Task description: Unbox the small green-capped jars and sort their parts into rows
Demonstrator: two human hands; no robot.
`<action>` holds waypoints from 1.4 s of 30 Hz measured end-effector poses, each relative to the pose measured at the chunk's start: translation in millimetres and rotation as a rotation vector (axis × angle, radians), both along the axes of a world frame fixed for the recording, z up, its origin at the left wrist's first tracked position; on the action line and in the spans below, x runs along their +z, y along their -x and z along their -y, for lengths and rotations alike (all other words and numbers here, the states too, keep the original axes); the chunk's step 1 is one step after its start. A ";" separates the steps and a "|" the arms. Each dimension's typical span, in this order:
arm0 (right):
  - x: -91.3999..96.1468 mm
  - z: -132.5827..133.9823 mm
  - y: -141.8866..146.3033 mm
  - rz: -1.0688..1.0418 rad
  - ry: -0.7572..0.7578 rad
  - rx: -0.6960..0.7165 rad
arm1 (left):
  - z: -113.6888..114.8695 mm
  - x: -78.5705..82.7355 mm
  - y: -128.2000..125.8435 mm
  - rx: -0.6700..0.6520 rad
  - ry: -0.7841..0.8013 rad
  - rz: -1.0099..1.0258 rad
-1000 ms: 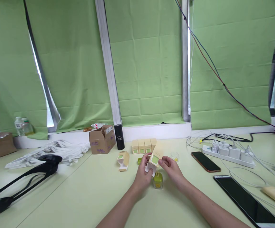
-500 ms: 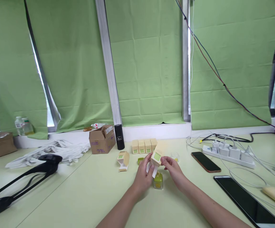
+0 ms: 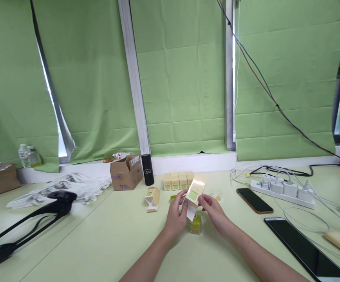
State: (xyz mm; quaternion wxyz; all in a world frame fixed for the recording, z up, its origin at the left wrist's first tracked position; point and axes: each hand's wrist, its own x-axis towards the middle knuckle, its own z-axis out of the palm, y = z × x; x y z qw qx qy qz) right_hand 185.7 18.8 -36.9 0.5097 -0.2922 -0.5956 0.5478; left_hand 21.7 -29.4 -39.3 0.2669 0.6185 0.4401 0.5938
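Observation:
Both my hands hold a small cream carton [image 3: 195,192] with a green square label, tilted, a white flap or insert hanging from its lower end. My left hand [image 3: 176,216] grips its lower left side, fingers closed on it. My right hand [image 3: 214,210] pinches its right side. Just below the carton a small green jar [image 3: 196,225] stands on the table. Behind, a row of several closed cream cartons [image 3: 178,181] stands near the sill. An opened carton [image 3: 152,198] lies to the left. A green lid [image 3: 173,198] lies partly hidden behind my left hand.
A brown cardboard box [image 3: 126,172] and a black cylinder [image 3: 147,169] stand at the back. A black strap device [image 3: 26,223] and white sheets [image 3: 61,187] lie left. Right side: a phone [image 3: 254,200], a power strip with chargers [image 3: 284,190], a tablet [image 3: 303,246], cables.
The carton has turned in my hands, its top now tipped up and back and the white flap hanging lower. Hands stay in the same spot.

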 end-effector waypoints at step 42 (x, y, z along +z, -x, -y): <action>2.9 1.8 -3.4 -0.176 0.125 -0.051 | -11.9 -2.2 12.9 -0.027 -0.022 0.042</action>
